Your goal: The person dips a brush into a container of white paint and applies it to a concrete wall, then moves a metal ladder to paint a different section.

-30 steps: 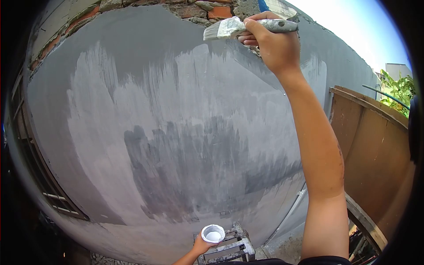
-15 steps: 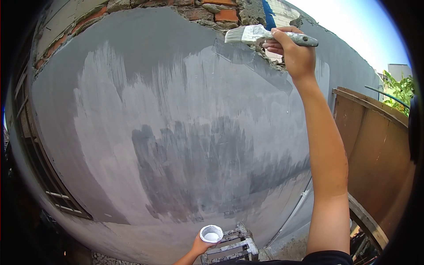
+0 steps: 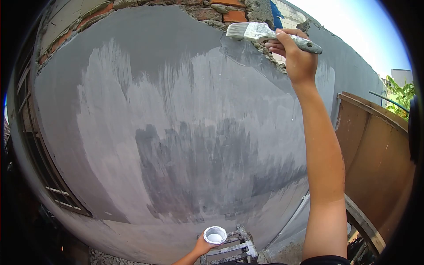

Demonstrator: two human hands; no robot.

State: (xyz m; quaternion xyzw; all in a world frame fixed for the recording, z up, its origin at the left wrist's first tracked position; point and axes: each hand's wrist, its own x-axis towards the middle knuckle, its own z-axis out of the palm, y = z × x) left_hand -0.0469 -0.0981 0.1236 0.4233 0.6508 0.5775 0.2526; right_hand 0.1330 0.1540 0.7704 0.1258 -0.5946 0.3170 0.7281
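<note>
Up at the wall's ragged top edge, my right hand (image 3: 297,55) is closed round the handle of a wide paintbrush (image 3: 259,32). Its pale bristles point left and overlap the edge where grey plaster meets bare brick. White paint coats the ferrule and speckles the handle. Low in view, my left hand (image 3: 204,244) grips a small tub (image 3: 215,235) with white paint inside and paint smears on its rim. Between them spreads the grey wall (image 3: 198,110), streaked with lighter brush strokes around a darker patch in the middle.
A paint-spattered slatted stool (image 3: 238,251) stands below the tub. Exposed bricks (image 3: 234,17) and broken mortar line the wall's top. On the left is a barred window (image 3: 44,168); on the right, a brown metal panel (image 3: 371,150). A pale pipe (image 3: 291,216) runs down the lower right.
The view has shifted slightly, so the wall appears a little further right. My right hand still holds the brush near the top edge, its handle tilted down slightly more.
</note>
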